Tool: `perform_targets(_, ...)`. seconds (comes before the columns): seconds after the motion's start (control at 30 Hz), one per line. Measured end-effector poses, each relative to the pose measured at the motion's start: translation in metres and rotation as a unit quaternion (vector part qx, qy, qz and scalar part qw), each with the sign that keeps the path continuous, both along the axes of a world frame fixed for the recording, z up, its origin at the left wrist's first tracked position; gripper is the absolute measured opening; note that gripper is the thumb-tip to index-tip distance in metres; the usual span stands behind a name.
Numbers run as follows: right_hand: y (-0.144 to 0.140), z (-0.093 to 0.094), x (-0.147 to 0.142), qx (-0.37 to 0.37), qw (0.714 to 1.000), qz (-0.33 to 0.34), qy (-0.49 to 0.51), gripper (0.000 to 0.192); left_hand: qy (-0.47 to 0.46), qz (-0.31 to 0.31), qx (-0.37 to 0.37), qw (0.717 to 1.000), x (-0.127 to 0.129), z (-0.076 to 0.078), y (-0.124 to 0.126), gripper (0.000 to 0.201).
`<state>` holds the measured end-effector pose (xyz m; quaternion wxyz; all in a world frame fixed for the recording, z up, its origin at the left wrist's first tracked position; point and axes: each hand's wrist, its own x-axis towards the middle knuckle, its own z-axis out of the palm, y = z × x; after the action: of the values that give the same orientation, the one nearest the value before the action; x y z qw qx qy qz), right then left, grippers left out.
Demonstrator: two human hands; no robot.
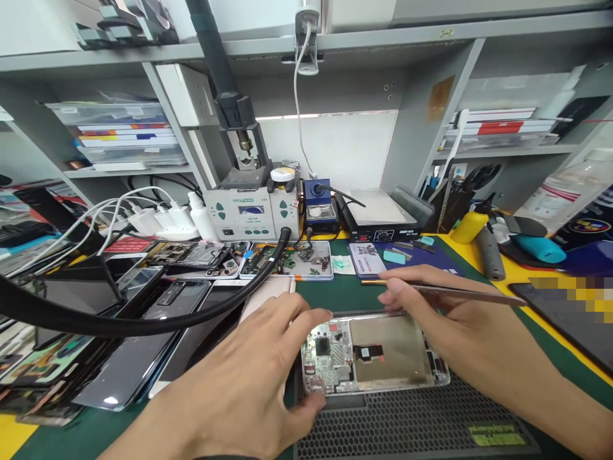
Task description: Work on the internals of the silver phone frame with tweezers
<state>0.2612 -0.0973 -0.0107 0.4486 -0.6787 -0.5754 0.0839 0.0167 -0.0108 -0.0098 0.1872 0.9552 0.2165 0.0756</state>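
Note:
An opened phone [390, 348] lies on a black honeycomb-patterned mat, its circuit board showing at the left end and a grey-brown area with a short dark flex cable [368, 353] beside it. My left hand [253, 364] grips the phone's left end, thumb on the near edge and fingers on the far edge. Above the phone's right end, my right hand [431, 303] is closed round slim tweezers [467, 292], whose gold-coloured tip points left. The right hand covers part of the phone's far right edge.
A thick black hose [191, 322] arches across the left side from a rework station [249, 214]. Several phones [143, 338] are stacked at left. Behind are trays of parts [309, 255] and a heating plate [383, 214]. A yellow bottle [467, 227] stands at right.

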Motion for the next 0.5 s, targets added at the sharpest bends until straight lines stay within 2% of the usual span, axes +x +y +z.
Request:
perform_targets(0.13,0.0,0.006,0.002,-0.073,0.996,0.051,-0.027,0.018,-0.004,0.006,-0.017,1.0,0.001,0.003,0.001,0.061)
perform_targets(0.27,-0.004,0.011,0.005,-0.11,0.987,0.115,-0.022,0.028,-0.003,0.001,-0.021,1.0,-0.001,0.001,0.002,0.061)
perform_targets(0.5,-0.012,0.001,0.014,-0.107,0.987,0.103,-0.061,0.026,-0.029,0.001,0.009,1.0,-0.003,-0.003,0.002,0.067)
